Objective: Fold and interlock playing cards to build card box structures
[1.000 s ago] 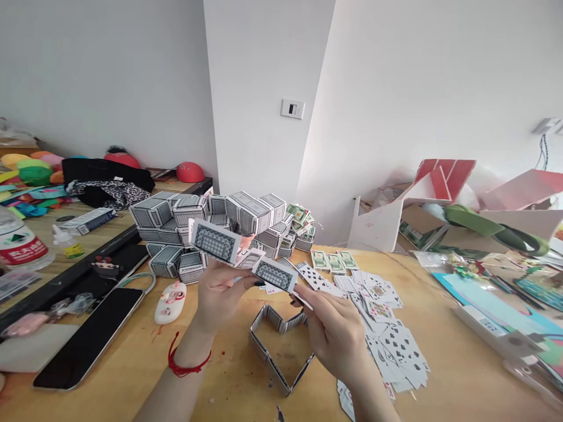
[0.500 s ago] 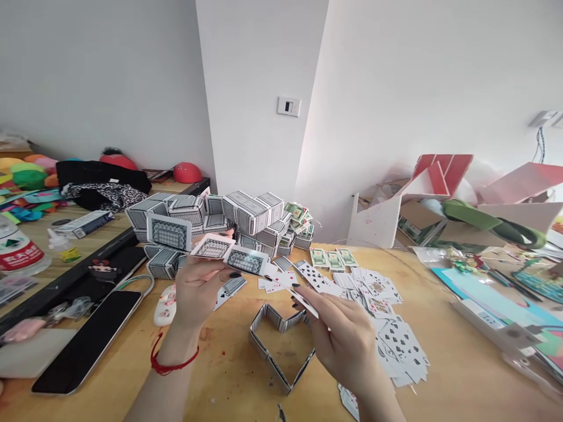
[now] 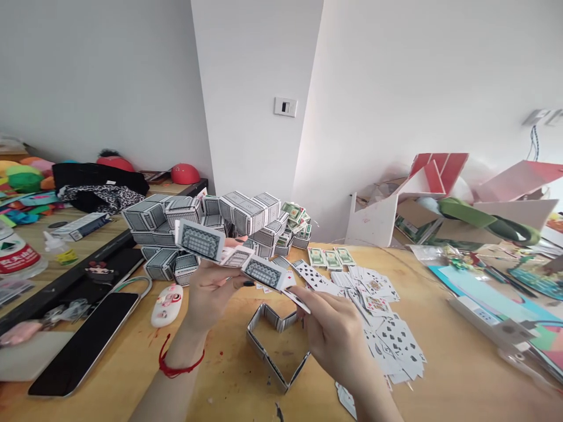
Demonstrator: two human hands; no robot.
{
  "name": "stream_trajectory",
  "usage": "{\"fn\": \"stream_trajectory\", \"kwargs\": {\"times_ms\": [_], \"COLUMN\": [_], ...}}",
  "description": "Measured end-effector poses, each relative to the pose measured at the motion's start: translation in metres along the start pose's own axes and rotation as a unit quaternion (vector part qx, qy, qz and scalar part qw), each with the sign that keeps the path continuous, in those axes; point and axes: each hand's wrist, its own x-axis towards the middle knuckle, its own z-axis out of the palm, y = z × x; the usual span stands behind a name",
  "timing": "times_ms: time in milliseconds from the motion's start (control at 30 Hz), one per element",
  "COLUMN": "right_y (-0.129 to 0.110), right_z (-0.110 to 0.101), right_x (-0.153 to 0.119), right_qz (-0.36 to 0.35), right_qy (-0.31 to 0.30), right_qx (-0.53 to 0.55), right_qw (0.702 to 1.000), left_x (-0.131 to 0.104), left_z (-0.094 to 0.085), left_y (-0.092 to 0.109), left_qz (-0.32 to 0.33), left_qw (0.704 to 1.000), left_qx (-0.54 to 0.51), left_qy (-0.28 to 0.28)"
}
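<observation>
My left hand [image 3: 211, 293], with a red cord on its wrist, grips a linked piece of folded playing cards [image 3: 200, 240] with patterned dark backs. Between the thumb and fingers of my right hand [image 3: 329, 319] is a folded playing card [image 3: 295, 300], seen nearly edge-on. Its end meets or overlaps the right end of the linked piece; I cannot tell whether they are joined. Below both hands, a heart-shaped ring of folded cards [image 3: 264, 354] stands on the table [image 3: 237, 392], its right side partly covered by my right hand.
Many boxes folded from cards [image 3: 246, 214] are stacked behind my hands. Loose playing cards [image 3: 398, 340] spread to the right, near green-backed card stacks [image 3: 329, 258]. A white mouse [image 3: 167, 306] and a black phone [image 3: 85, 346] lie left. A power strip [image 3: 492, 328] sits far right.
My left hand has moved right with the linked cards, closing the gap to the card in my right hand. The view has shifted slightly.
</observation>
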Motion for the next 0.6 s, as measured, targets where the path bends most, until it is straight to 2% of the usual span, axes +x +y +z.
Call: {"fn": "stream_trajectory", "kwargs": {"times_ms": [100,333,467,600], "right_y": [-0.002,0.001,0.004,0.009], "right_z": [0.005,0.008,0.01,0.011], "right_x": [0.003,0.001,0.001,0.007], "right_qz": [0.006,0.032,0.093,0.176], "right_qy": [0.003,-0.021,-0.069,-0.13], "right_qx": [0.008,0.04,0.112,0.219], "right_qw": [1.0,0.998,0.987,0.951], "left_x": [-0.001,-0.003,-0.002,0.0], "left_z": [0.004,0.005,0.004,0.005], "left_y": [0.001,-0.003,-0.001,0.003], "left_qz": [0.038,0.026,-0.015,-0.044], "left_qw": [0.998,0.999,0.999,0.992], "left_qx": [-0.009,-0.02,-0.007,0.086], "left_qy": [-0.048,-0.025,-0.034,-0.083]}}
